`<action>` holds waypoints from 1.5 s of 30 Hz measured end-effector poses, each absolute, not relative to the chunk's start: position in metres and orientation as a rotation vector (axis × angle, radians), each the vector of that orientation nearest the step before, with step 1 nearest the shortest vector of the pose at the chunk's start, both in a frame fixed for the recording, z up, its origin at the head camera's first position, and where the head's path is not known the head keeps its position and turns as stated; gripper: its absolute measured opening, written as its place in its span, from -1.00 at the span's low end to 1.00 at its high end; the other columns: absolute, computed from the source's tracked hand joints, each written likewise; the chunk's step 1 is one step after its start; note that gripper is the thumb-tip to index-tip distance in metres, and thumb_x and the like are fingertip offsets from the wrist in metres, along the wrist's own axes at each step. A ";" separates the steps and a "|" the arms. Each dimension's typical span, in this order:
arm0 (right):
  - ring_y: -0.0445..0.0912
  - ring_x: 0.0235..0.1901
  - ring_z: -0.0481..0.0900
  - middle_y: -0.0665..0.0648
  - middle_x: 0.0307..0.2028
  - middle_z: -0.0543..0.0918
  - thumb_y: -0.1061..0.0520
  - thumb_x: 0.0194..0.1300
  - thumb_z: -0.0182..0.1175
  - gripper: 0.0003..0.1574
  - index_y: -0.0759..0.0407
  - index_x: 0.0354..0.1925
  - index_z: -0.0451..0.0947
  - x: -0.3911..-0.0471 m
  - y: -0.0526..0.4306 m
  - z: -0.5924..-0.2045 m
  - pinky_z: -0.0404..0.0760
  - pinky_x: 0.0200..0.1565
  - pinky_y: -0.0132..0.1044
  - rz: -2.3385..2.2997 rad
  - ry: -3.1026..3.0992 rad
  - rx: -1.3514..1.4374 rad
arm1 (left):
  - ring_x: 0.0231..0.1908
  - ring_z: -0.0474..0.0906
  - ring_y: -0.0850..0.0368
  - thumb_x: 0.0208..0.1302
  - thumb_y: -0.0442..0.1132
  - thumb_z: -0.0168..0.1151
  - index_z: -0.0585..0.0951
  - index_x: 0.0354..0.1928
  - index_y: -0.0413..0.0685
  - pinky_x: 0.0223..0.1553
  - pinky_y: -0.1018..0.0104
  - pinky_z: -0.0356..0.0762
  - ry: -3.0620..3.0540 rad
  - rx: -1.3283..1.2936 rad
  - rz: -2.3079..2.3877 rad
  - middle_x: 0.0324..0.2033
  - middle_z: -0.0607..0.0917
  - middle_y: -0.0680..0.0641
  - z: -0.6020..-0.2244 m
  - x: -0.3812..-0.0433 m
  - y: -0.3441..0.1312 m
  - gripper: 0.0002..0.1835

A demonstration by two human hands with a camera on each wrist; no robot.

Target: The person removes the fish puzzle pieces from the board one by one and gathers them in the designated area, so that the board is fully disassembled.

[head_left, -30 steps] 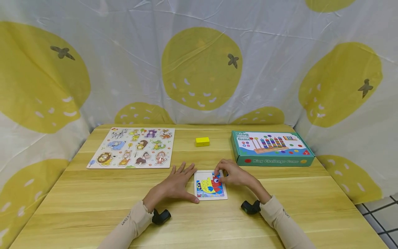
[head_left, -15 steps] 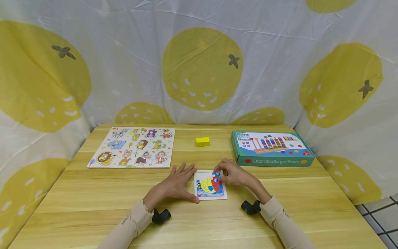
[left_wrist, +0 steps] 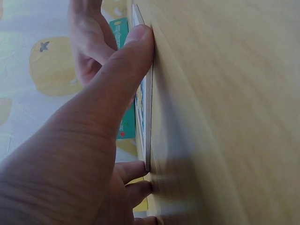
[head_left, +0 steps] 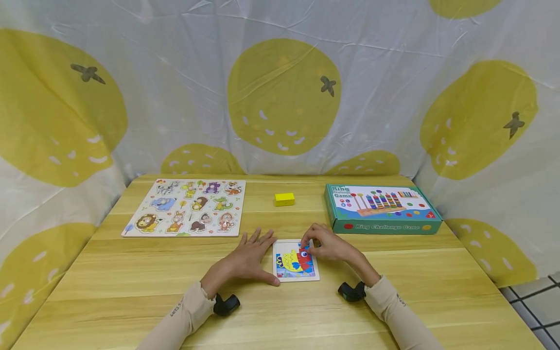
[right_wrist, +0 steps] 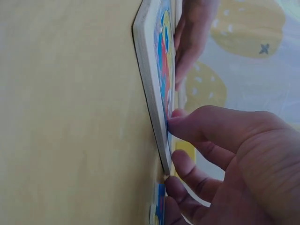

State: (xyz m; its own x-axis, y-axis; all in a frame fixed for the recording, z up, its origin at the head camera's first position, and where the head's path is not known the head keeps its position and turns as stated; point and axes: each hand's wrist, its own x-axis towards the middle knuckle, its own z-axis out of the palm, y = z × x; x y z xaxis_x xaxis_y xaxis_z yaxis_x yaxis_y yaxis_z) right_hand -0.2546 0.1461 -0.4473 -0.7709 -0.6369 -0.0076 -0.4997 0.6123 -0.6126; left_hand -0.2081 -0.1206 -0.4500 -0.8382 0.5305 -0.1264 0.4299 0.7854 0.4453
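Note:
A small jigsaw puzzle of a yellow and red fish lies flat in a pale frame (head_left: 302, 279); a bare white strip of its base (head_left: 286, 246) shows at the upper left. My left hand (head_left: 245, 261) is spread at the left side, thumb (left_wrist: 139, 35) and index finger touching the frame's edge. With curled fingers my right hand (head_left: 330, 245) reaches over the upper right corner. Its thumb and index finger pinch a puzzle piece there, largely hidden by the fingertips. Below that hand's other fingers, in the right wrist view, a loose blue piece (right_wrist: 160, 204) lies on the table.
An animal puzzle board (head_left: 183, 209) lies at the back left. Behind the jigsaw sits a yellow block (head_left: 285, 199). At the back right is a green Ring Challenge Game box (head_left: 385, 226). A fruit-patterned curtain (head_left: 197, 97) hangs behind the wooden table (head_left: 280, 321).

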 end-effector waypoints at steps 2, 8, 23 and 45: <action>-0.06 -0.19 0.31 0.01 -0.24 0.47 0.26 0.20 0.23 -0.84 0.05 -0.24 0.63 -0.255 0.145 -0.448 0.27 -0.15 -0.20 -0.883 2.614 -0.935 | 0.47 -0.27 -0.22 -0.23 0.47 0.36 0.15 0.47 -0.03 0.34 -0.33 -0.40 2.731 0.748 0.600 0.49 0.04 -0.05 -0.450 -0.208 -0.121 0.26; -0.06 -0.18 0.30 0.02 -0.22 0.47 0.24 0.17 0.24 -0.74 0.10 -0.12 0.61 -0.254 0.145 -0.446 0.29 -0.14 -0.19 -0.890 2.614 -0.906 | 0.47 -0.27 -0.23 -0.23 0.47 0.37 0.14 0.47 -0.04 0.34 -0.33 -0.40 2.733 0.753 0.608 0.49 0.03 -0.06 -0.449 -0.207 -0.120 0.26; -0.09 -0.21 0.29 0.01 -0.26 0.44 0.23 0.21 0.22 -0.79 0.04 -0.15 0.60 -0.255 0.144 -0.452 0.29 -0.18 -0.22 -0.900 2.627 -0.903 | 0.47 -0.27 -0.22 -0.24 0.47 0.37 0.15 0.47 -0.04 0.35 -0.32 -0.40 2.729 0.745 0.591 0.49 0.03 -0.05 -0.449 -0.208 -0.120 0.26; -0.07 -0.20 0.40 0.07 -0.18 0.53 0.28 0.26 0.18 -0.82 0.16 -0.14 0.57 -0.257 0.148 -0.450 0.44 -0.13 -0.28 -1.061 2.529 -0.882 | 0.47 -0.27 -0.24 -0.22 0.47 0.36 0.16 0.47 -0.04 0.34 -0.34 -0.39 2.730 0.772 0.607 0.49 0.03 -0.06 -0.449 -0.207 -0.121 0.25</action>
State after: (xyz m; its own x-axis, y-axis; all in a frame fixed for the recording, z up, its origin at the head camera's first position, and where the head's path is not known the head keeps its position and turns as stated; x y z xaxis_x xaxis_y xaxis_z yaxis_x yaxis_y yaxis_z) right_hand -0.2566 0.1478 -0.4498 -0.7822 -0.6230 -0.0045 -0.4333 0.5491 -0.7147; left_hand -0.2075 -0.1208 -0.4492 -0.8320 0.5430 -0.1139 0.4435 0.7743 0.4515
